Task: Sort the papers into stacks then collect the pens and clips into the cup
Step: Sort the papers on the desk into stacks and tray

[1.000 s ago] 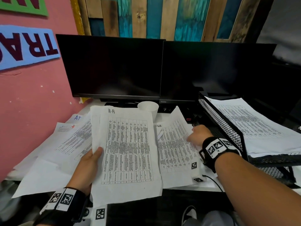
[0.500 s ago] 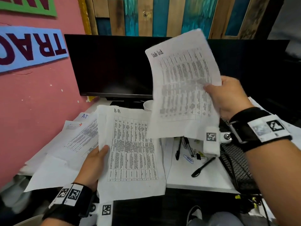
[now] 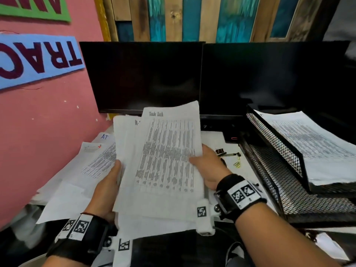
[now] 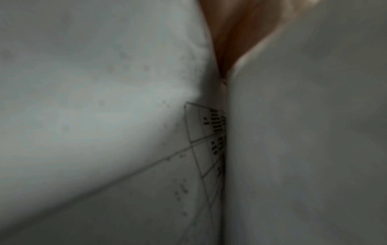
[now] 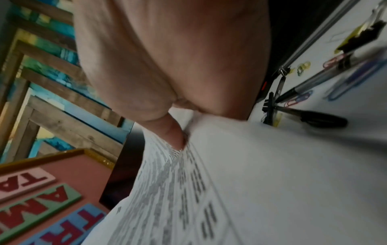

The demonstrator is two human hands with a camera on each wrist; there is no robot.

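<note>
I hold a bundle of printed sheets above the desk's near edge. The top sheet, headed "Task List" [image 3: 169, 149], is pinched at its right edge by my right hand [image 3: 206, 166], thumb on top [image 5: 171, 132]. My left hand [image 3: 109, 182] grips the sheets under it [image 3: 123, 135] at their left edge; the left wrist view shows only paper [image 4: 104, 116] close up. Pens [image 5: 310, 82], a black binder clip [image 3: 220, 151] and coloured paper clips [image 3: 237, 164] lie on the desk right of my right hand. The cup is hidden behind the papers.
More loose papers [image 3: 92, 164] spread over the left of the desk by the pink wall. A black mesh tray [image 3: 279, 170] at the right holds a stack of sheets [image 3: 312, 145]. Two dark monitors [image 3: 142, 78] stand at the back.
My right hand lifted the "Task List" sheet off the desk, uncovering the pens and clips, then brought it down and left onto the sheets in my left hand.
</note>
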